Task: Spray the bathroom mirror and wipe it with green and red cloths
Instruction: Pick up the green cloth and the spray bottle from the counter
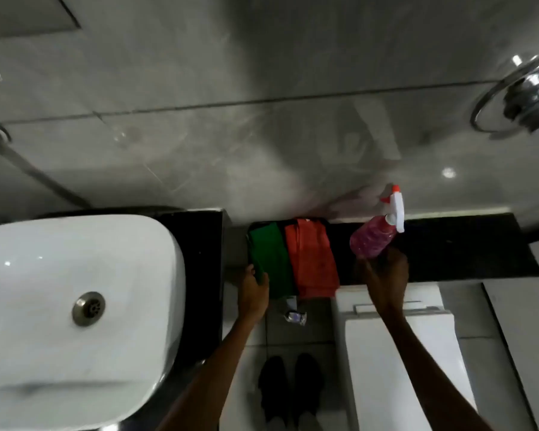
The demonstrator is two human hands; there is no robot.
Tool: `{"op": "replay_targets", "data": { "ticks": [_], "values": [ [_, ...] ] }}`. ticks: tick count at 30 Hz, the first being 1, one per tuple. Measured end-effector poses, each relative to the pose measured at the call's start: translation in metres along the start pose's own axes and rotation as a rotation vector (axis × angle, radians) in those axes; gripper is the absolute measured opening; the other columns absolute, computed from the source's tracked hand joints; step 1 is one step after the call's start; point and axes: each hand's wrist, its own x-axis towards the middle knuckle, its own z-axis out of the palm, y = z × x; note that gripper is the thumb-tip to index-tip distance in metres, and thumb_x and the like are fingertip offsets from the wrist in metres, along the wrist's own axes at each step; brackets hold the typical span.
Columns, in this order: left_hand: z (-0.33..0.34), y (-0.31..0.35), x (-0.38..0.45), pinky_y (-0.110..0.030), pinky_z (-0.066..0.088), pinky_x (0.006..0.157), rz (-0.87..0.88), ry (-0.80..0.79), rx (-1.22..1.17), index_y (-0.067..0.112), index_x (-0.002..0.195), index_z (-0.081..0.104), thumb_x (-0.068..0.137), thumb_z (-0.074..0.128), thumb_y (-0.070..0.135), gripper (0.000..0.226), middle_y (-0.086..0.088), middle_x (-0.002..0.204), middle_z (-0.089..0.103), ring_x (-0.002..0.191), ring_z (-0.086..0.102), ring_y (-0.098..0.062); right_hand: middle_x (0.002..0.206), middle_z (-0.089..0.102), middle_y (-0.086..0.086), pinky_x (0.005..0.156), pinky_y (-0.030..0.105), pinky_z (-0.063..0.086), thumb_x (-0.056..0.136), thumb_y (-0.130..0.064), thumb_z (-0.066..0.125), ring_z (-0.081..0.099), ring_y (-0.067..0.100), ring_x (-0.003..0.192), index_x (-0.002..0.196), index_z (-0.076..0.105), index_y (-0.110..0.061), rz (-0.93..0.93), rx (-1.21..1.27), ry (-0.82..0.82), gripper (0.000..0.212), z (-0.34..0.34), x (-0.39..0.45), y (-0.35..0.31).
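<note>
Spray bottle (374,237), light, rigid and possibly slick, was gripped at its base by the right hand (385,275) above the dark tabletop (467,247). Left hand (253,292) pinched the soft green cloth (269,259) beside the red cloth (311,256).

A bathroom is shown. A white vessel washbasin (75,293) with a metal drain (88,308) is set on a black countertop (201,244) at the left. A white toilet (399,362) with its lid closed is seen at the lower right, below a black ledge (467,247) fixed against the wall. The wall is clad in large glossy grey tiles (262,57), and a chrome towel ring (517,98) is mounted on it at the upper right. The floor is tiled in pale grey (296,334).
</note>
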Motion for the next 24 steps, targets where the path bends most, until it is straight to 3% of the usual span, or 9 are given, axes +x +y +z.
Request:
{"op": "replay_targets", "data": {
  "ticks": [2,4,6,9,12,17,20,22,24],
  "values": [
    [0.015,0.007,0.009,-0.046,0.05,0.102,-0.027,0.072,0.028,-0.001,0.143,0.046,0.1,0.055,0.022,0.05,-0.023,0.14,0.057,0.127,0.058,-0.04,0.087,0.074,0.005,0.068,0.044,0.063,0.077,-0.046,0.081,0.073,0.019,0.082,0.092,0.067,-0.016,0.022,0.046,0.056,0.036,0.005,0.026,0.008],
    [0.031,0.016,0.015,-0.049,0.05,0.1,-0.081,0.166,0.063,-0.003,0.137,0.05,0.098,0.059,0.025,0.048,-0.026,0.137,0.055,0.125,0.056,-0.043,0.105,0.072,0.009,0.085,0.044,0.063,0.076,-0.05,0.081,0.072,0.022,0.098,0.11,0.063,-0.012,0.083,0.086,0.091,0.054,0.006,0.042,-0.007],
    [0.048,0.022,0.017,-0.053,0.049,0.102,-0.168,0.226,0.11,-0.004,0.137,0.048,0.093,0.065,0.03,0.058,-0.027,0.14,0.051,0.127,0.052,-0.045,0.117,0.066,0.008,0.093,0.036,0.057,0.079,-0.035,0.083,0.067,0.02,0.104,0.124,0.053,-0.011,0.128,0.18,0.1,0.059,0.007,0.046,-0.021],
    [0.064,0.028,0.025,-0.056,0.046,0.104,-0.252,0.263,0.18,-0.007,0.14,0.041,0.087,0.072,0.035,0.075,-0.032,0.142,0.049,0.128,0.05,-0.049,0.105,0.066,-0.007,0.085,0.018,0.052,0.083,-0.025,0.083,0.065,0.003,0.093,0.123,0.054,-0.027,0.091,0.318,0.106,0.05,0.013,0.06,-0.03],
    [0.067,0.026,0.038,-0.056,0.052,0.097,-0.259,0.264,0.14,-0.011,0.134,0.042,0.085,0.076,0.025,0.069,-0.033,0.133,0.056,0.122,0.056,-0.05,0.101,0.07,-0.016,0.089,0.027,0.056,0.087,-0.026,0.078,0.069,0.006,0.098,0.114,0.06,-0.042,0.059,0.393,0.159,0.036,0.014,0.071,-0.042],
    [0.058,0.024,0.047,-0.044,0.057,0.088,-0.222,0.177,-0.111,-0.007,0.112,0.066,0.078,0.079,0.015,0.042,-0.028,0.118,0.07,0.108,0.068,-0.043,0.097,0.067,0.005,0.082,0.033,0.056,0.097,-0.009,0.064,0.068,0.005,0.088,0.118,0.063,-0.005,-0.082,0.383,0.152,0.021,0.012,0.079,-0.048],
    [0.045,0.032,0.044,-0.037,0.054,0.089,-0.186,0.078,-0.318,-0.005,0.116,0.068,0.077,0.08,0.005,0.042,-0.024,0.118,0.072,0.109,0.069,-0.038,0.104,0.066,0.015,0.086,0.039,0.059,0.098,-0.014,0.065,0.068,0.019,0.094,0.114,0.065,-0.012,-0.178,0.318,0.098,0.016,0.007,0.066,-0.068],
    [0.036,0.036,0.037,-0.038,0.055,0.091,-0.16,0.04,-0.397,-0.003,0.121,0.067,0.076,0.081,0.004,0.048,-0.022,0.119,0.072,0.111,0.069,-0.037,0.106,0.058,0.015,0.08,0.024,0.056,0.1,-0.02,0.063,0.061,0.0,0.088,0.104,0.064,-0.011,-0.283,0.191,0.037,0.01,-0.002,0.056,-0.082],
    [0.0,0.052,0.011,-0.037,0.055,0.09,-0.109,0.004,-0.418,-0.001,0.125,0.064,0.078,0.08,0.004,0.05,-0.02,0.121,0.071,0.111,0.068,-0.035,0.112,0.055,0.01,0.077,0.01,0.05,0.099,-0.014,0.063,0.059,-0.006,0.087,0.108,0.062,-0.005,-0.38,0.146,-0.064,0.013,-0.019,0.026,-0.113]
  ]
}}
